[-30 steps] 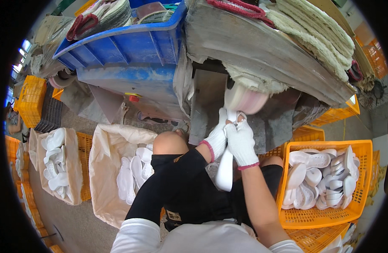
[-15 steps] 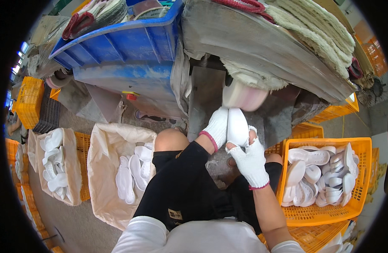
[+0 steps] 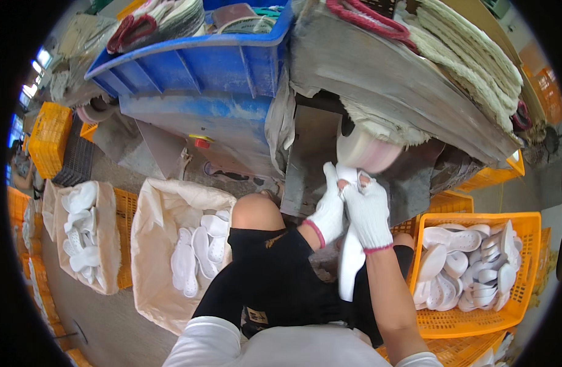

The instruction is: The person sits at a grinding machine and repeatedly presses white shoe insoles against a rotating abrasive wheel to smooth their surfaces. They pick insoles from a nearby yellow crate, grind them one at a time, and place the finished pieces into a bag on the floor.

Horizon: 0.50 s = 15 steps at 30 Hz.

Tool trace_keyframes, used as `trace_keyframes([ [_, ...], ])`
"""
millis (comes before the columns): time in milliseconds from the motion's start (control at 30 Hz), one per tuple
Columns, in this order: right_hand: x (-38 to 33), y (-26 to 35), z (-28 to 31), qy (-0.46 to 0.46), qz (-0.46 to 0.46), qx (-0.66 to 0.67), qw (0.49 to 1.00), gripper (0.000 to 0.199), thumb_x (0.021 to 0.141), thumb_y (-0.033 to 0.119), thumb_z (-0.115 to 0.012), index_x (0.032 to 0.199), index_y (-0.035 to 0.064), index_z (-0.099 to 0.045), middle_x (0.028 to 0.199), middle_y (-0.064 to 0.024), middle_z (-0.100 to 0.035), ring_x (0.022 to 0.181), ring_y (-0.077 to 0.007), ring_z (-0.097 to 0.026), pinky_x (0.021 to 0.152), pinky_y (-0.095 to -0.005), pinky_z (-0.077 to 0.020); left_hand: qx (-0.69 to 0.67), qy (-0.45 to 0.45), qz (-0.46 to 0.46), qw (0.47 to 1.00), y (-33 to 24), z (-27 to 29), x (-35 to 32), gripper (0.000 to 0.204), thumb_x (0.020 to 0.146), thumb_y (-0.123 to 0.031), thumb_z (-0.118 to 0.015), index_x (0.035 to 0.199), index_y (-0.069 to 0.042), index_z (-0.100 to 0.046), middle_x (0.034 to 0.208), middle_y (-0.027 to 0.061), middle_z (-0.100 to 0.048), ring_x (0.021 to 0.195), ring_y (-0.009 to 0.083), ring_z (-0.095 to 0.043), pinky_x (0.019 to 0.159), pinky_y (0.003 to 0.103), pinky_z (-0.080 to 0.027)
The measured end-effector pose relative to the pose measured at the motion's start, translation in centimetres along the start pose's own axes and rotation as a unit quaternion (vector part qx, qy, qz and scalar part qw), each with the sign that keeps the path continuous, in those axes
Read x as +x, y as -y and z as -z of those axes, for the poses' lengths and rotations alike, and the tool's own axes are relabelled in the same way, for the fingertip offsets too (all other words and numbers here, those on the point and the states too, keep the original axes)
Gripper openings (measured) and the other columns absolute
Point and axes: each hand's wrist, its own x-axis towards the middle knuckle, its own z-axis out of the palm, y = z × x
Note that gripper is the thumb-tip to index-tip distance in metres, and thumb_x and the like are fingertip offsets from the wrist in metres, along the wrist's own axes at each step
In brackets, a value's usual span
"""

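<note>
A white shoe sole [image 3: 351, 269] is held between both hands, its long end hanging down toward my lap and its other end close to the grinding wheel [image 3: 368, 151]. The wheel is pale with a pinkish band and blurred, as if spinning. My left hand [image 3: 327, 211], in a white knit glove with a red cuff, closes on the sole's far end from the left. My right hand [image 3: 368, 211], gloved alike with bare fingertips showing, grips it from the right. Whether the sole touches the wheel is hard to tell, since the fingers hide part of that end.
An orange crate [image 3: 476, 327] of white soles stands at my right. A cloth-lined basket [image 3: 147, 257] with several soles is at my left, another lined basket [image 3: 113, 244] beyond it. A blue bin [image 3: 189, 67] and folded gloves [image 3: 470, 55] sit above the machine.
The sole has been turned, so its long end now points down toward my lap. My right hand has moved up beside the left, near the wheel. The whole view has shifted slightly.
</note>
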Motion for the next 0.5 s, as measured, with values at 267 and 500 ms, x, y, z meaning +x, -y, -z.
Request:
trace_keyframes([
  [267, -6.9, -7.5, 3.3, -0.012, 0.083, 0.14, 0.987, 0.03, 0.088, 0.008, -0.08, 0.113, -0.0021, -0.067, 0.102, -0.0079, -0.071, 0.091, -0.0141, -0.065, 0.082, -0.0289, -0.0512, 0.296, -0.184, -0.289, 0.892, 3.2, 0.5, -2.2, 0.075, 0.105, -0.07, -0.032, 0.138, -0.006, -0.054, 0.122, 0.0086, -0.068, 0.107, 0.018, -0.067, 0.09, 0.033, -0.056],
  [500, -12.4, -7.4, 7.4, 0.247, -0.029, 0.067, 0.966, 0.084, 0.084, 0.023, -0.085, 0.151, -0.0048, -0.043, 0.144, -0.0219, -0.056, 0.134, -0.0301, -0.055, 0.113, -0.0389, -0.0416, 0.041, -0.196, 0.171, 0.965, 2.8, 0.7, -2.9, 0.082, 0.09, -0.091, -0.03, 0.113, -0.017, -0.058, 0.086, 0.0076, -0.063, 0.072, 0.0198, -0.062, 0.063, 0.034, -0.052],
])
